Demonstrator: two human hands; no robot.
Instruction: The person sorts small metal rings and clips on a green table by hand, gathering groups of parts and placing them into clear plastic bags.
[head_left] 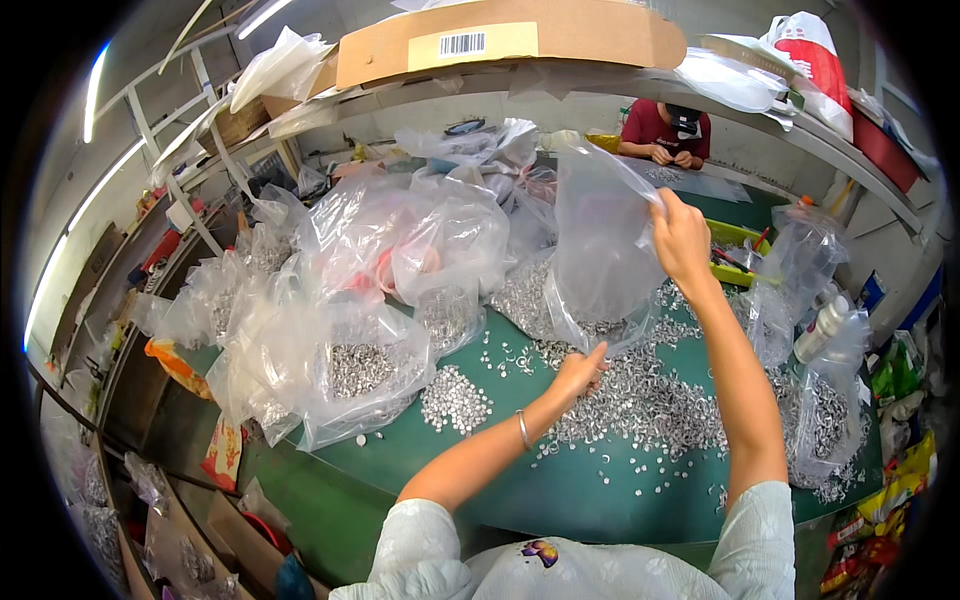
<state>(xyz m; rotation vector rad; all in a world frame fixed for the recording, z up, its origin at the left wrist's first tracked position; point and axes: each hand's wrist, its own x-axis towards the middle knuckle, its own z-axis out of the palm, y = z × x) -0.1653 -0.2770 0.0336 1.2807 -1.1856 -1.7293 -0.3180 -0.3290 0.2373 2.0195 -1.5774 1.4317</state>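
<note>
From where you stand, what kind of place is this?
Probably a small factory or packing workshop. A green worktable is covered with small silver metal parts, many clear plastic bags hold more of them, and another person works at the far end under cluttered shelves.

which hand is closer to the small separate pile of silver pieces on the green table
Left. The left hand rests on the big heap just right of the small pile; the right hand is raised well above, holding the clear bag up.
</note>
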